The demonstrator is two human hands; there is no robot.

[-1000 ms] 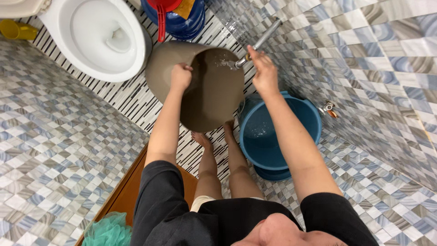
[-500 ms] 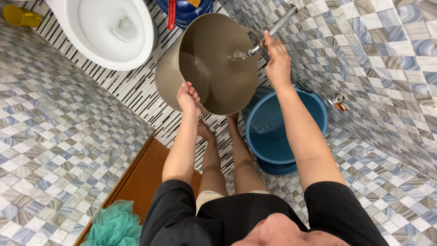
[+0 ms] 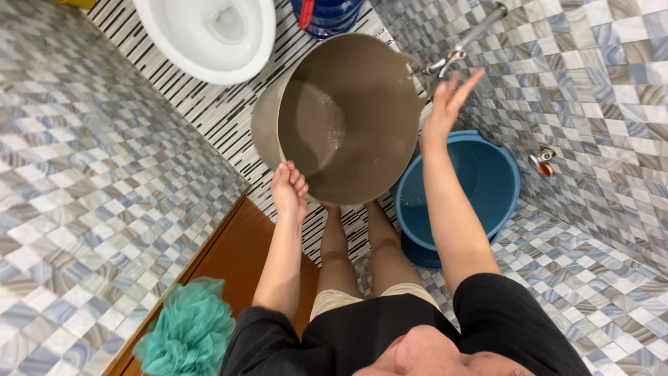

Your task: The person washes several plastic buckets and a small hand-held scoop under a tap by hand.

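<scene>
My left hand (image 3: 289, 189) grips the near rim of a large tan plastic bucket (image 3: 348, 118), held up and tilted with its mouth toward me. A little water glints on its inner wall. The metal tap (image 3: 459, 45) juts from the tiled wall just past the bucket's far right rim. My right hand (image 3: 449, 104) is raised beside the bucket, below the tap, fingers spread and holding nothing. My bare legs (image 3: 362, 244) stand under the bucket.
A blue basin (image 3: 487, 174) sits on the floor at the right, by a small wall valve (image 3: 543, 159). A white toilet (image 3: 209, 35) and a blue container (image 3: 327, 14) are at the top. A teal mesh sponge (image 3: 188, 331) and brown wooden board (image 3: 229, 257) lie lower left.
My right hand has left the tap and opened beside the bucket. My left hand shifted along the rim and swung the bucket's mouth up toward me.
</scene>
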